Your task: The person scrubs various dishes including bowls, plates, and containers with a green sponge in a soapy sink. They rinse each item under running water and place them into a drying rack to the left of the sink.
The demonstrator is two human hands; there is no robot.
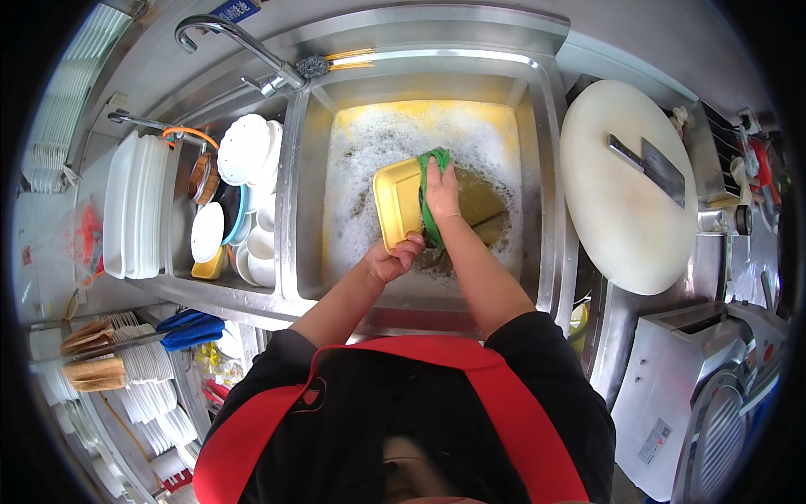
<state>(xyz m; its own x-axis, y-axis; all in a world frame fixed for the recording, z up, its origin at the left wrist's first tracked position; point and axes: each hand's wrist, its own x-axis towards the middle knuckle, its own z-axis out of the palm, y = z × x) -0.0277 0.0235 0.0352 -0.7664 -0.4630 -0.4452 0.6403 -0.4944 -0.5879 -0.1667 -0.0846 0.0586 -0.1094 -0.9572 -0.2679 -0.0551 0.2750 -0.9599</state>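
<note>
Over a stainless steel sink basin (pixel 541 189) of foamy, yellowish water, my left hand (pixel 398 257) grips the near end of a yellow rectangular dish (pixel 398 201). The dish is tilted. My right hand (pixel 441 189) presses a green cloth (pixel 436 157) against the dish's right side. Part of that side is covered by the cloth and hand. Just right of my right hand, something dark and thin lies in the water, too unclear to name.
The left basin holds white plates (pixel 242 148), bowls and a yellow dish (pixel 208 266); white trays (pixel 135 205) stand beside it. A faucet (pixel 242 38) rises behind. At right, a cleaver (pixel 661 170) lies on a round cutting board (pixel 620 239), with a slicing machine (pixel 667 378) nearer me.
</note>
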